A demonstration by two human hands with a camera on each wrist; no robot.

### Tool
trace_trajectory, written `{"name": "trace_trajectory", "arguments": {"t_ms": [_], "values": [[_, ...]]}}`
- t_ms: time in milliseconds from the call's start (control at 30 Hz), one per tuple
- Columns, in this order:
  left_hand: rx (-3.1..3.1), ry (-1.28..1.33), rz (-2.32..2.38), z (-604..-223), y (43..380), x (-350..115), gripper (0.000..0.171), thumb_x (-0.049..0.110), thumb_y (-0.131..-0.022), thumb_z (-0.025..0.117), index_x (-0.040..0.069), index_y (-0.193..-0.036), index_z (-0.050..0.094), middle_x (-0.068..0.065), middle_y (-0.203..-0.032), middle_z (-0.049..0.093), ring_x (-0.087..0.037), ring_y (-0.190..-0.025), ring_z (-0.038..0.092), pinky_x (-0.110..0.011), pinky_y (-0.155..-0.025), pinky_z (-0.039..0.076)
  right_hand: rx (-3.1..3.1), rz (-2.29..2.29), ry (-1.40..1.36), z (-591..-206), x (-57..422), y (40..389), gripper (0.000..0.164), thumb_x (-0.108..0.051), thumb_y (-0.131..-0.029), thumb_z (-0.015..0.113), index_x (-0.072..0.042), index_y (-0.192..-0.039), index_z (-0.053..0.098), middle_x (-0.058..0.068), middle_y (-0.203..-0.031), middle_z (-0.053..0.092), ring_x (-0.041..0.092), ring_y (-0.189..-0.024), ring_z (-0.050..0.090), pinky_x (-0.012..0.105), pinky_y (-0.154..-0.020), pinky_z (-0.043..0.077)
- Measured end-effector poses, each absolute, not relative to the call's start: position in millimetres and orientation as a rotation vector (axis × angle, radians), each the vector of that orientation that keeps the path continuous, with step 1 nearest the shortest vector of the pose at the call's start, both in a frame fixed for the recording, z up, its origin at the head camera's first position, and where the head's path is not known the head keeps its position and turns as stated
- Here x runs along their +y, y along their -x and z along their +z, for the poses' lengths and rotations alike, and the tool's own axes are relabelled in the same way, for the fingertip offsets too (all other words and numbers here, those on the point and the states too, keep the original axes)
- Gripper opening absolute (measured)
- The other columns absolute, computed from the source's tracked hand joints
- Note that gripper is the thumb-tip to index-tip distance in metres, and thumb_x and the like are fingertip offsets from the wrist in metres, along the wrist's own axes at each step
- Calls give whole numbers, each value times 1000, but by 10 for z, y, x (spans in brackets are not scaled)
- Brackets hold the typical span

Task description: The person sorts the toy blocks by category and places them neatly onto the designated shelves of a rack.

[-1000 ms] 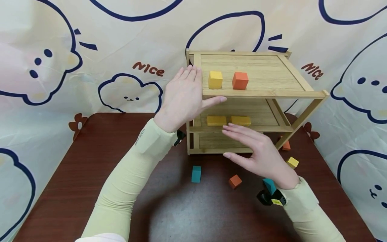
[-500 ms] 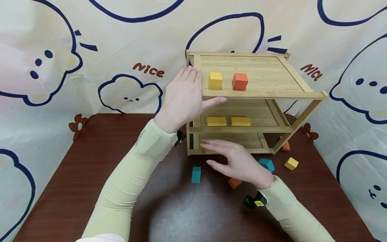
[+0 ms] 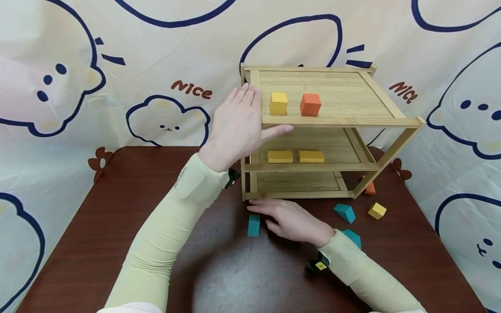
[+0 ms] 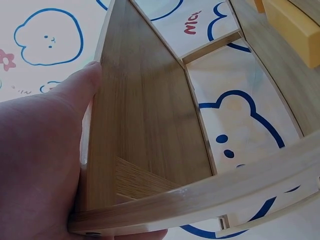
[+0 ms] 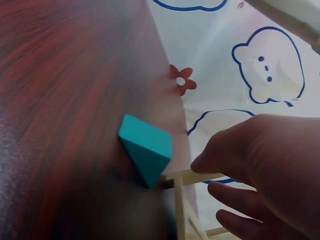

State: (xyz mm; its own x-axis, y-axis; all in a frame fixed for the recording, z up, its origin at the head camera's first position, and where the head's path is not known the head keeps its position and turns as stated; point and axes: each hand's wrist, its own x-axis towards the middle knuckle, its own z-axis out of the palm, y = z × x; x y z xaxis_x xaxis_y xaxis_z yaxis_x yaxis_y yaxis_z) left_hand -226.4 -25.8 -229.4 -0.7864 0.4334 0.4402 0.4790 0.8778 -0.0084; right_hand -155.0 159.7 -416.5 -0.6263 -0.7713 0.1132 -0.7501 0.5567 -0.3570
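My left hand (image 3: 235, 126) rests on the front left corner of a three-tier wooden shelf (image 3: 348, 95). Its fingers lie straight along the side edge, and the thumb stretches over the front rail, as the left wrist view also shows. Low over the table, my right hand (image 3: 291, 221) reaches leftward with fingers extended, its fingertips just beyond a teal triangular block (image 3: 253, 226). In the right wrist view that teal block (image 5: 145, 150) stands apart from the thumb and fingers. An orange block beneath the right hand is almost wholly hidden.
On the top tier sit a yellow cube (image 3: 278, 104) and an orange cube (image 3: 310, 105). Two flat yellow blocks (image 3: 279, 157) lie on the middle tier. At right are teal blocks (image 3: 345, 213), a yellow cube (image 3: 377, 211) and an orange block (image 3: 369, 188) by the shelf leg.
My right hand has moved left and down from in front of the shelf to beside the teal block, uncovering teal blocks at right and covering the orange one. The left hand stays put.
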Motion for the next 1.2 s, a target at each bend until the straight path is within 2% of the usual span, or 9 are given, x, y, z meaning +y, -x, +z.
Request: {"name": "trace_trajectory", "arguments": {"t_ms": [233,467,867,1033,1200], "values": [[-2646,671,-117,-2277,2263,-259,108,85,-89,39,-4,-152,42,-21,-153,45,-31,-146,34,-34,-122,15,2707,-541,1379,-4303,1573,1571,54,2,-92,60,-16,-143,61,-1,-152,50,10,-138,44,34,-103,46],[-2678,685,-131,-2264,2267,-256,108,84,-89,38,-3,-152,41,-20,-155,43,-30,-147,33,-33,-122,12,2683,-527,1355,-4347,1527,1560,51,3,-92,58,-17,-138,66,-3,-143,58,9,-133,50,33,-105,45],[-2667,693,-163,-2270,2263,-263,107,84,-89,41,-4,-150,43,-21,-153,45,-31,-146,35,-34,-122,13,2664,-532,1336,-4370,1506,1535,47,-1,-92,64,-16,-137,66,-5,-136,63,7,-127,54,32,-103,47],[-2678,685,-162,-2267,2265,-262,108,84,-89,41,-4,-151,42,-21,-153,45,-31,-145,35,-34,-122,15,2669,-550,1355,-4380,1508,1535,42,-5,-93,67,-16,-134,68,-7,-129,66,7,-121,58,32,-98,50],[-2704,676,-173,-2261,2267,-261,110,85,-88,40,-4,-153,40,-21,-154,43,-32,-146,34,-35,-121,16,2672,-543,1386,-4365,1512,1531,38,-8,-92,72,-20,-129,72,-9,-115,66,5,-105,61,27,-86,53]]}}
